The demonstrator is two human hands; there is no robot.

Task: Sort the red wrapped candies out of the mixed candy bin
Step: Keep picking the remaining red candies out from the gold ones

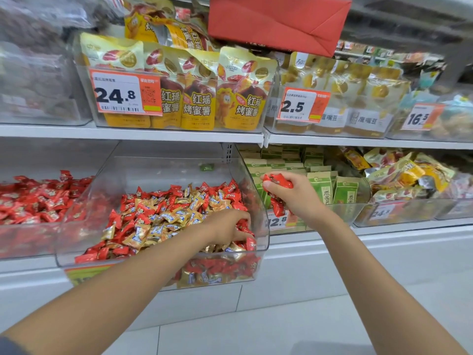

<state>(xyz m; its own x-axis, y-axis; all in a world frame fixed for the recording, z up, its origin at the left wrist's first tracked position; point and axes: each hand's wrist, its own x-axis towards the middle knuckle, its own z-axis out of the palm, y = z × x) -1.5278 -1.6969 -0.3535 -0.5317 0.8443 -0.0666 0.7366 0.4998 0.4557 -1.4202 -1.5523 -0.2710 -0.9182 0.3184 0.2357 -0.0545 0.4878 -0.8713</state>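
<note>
Head view, shop shelving. Clear plastic bin [153, 170] on the lower shelf, tilted forward, filled with a mixed heap of red and gold wrapped candies [163, 213].

Left hand [227, 226] is down inside the bin at its front right corner, palm down, fingers curled into the heap. Red wrappers lie touching the fingertips and just beyond them. Whether any is actually pinched cannot be told, the fingertips being buried.

Right hand [294, 196] is raised outside the bin, just past its right wall, clenched round a handful of red wrapped candies [277, 181]. Wrappers stick out above the thumb and hang below the fist.

Behind that hand: green paper packets [320, 185]. Left of the mixed bin: a neighbouring bin of all-red candies [33, 198]. Shelf above: yellow snack pouches [199, 98] behind an orange price tag reading 24.8 [125, 92]
</note>
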